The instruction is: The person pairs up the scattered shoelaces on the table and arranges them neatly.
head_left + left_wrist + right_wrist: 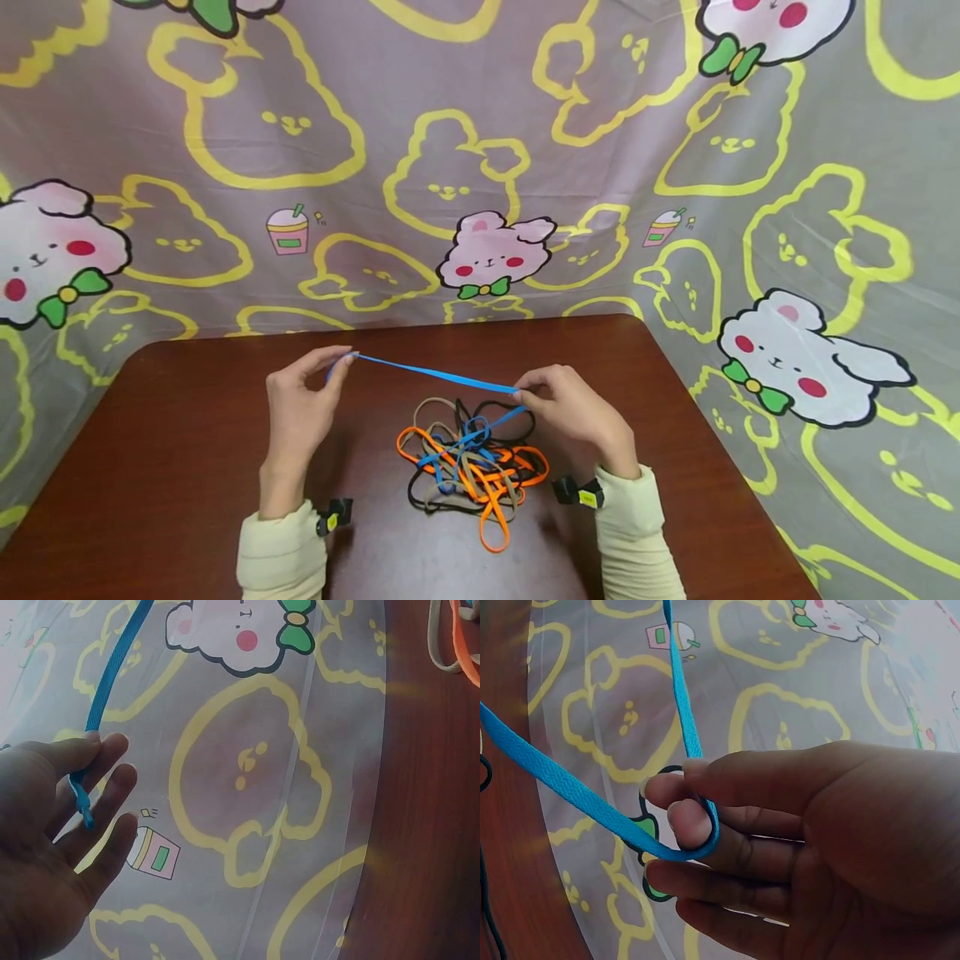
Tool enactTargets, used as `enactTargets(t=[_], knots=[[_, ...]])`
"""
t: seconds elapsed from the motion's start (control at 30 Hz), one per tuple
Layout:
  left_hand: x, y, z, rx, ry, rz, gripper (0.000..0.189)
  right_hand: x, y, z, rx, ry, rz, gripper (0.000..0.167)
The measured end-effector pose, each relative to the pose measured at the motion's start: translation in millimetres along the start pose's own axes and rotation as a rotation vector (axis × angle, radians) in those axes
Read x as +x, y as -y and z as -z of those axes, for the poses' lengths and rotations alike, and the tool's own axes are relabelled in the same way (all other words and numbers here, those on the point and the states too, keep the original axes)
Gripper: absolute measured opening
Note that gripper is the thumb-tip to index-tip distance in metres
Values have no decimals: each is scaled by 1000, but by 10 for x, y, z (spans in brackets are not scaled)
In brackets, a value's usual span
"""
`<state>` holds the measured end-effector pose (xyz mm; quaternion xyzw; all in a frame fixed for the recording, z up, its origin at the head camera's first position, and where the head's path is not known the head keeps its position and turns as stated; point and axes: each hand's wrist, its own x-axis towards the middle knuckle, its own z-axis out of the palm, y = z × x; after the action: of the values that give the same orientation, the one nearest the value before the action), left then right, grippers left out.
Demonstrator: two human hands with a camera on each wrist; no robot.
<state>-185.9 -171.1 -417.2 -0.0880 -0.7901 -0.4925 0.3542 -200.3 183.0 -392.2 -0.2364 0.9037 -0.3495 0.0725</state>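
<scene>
A flat blue shoelace (442,377) stretches between both hands above the table. My left hand (303,408) pinches it near one end; the knotted-looking tip (88,817) hangs below the thumb in the left wrist view. Thumb and fingers of my right hand (573,412) pinch the lace farther along, where it bends round a finger in the right wrist view. From there the lace runs down into a tangled pile of laces. Orange lace (495,521), black lace (414,496), tan lace (431,402) and more blue lie crossed over each other there.
The pile lies on a brown wooden table (180,467) with rounded far corners. A grey cloth (480,83) printed with yellow outlines and white rabbits hangs behind and to the right. Small dark cameras (335,517) are strapped at both wrists.
</scene>
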Motion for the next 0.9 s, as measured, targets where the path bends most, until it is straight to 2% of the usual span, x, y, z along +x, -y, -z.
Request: enactTargets(t=[0.33,0.63,0.9], knots=[[-11,26,33,29,-22,23,9,-54,4,68,24,-18,-5,9],[0,69,87,69,-76,26,16,-113,3,165,55,-96,34,10],[6,110,123,91,-96,29,18,-172,-54,227,49,-170,28,9]])
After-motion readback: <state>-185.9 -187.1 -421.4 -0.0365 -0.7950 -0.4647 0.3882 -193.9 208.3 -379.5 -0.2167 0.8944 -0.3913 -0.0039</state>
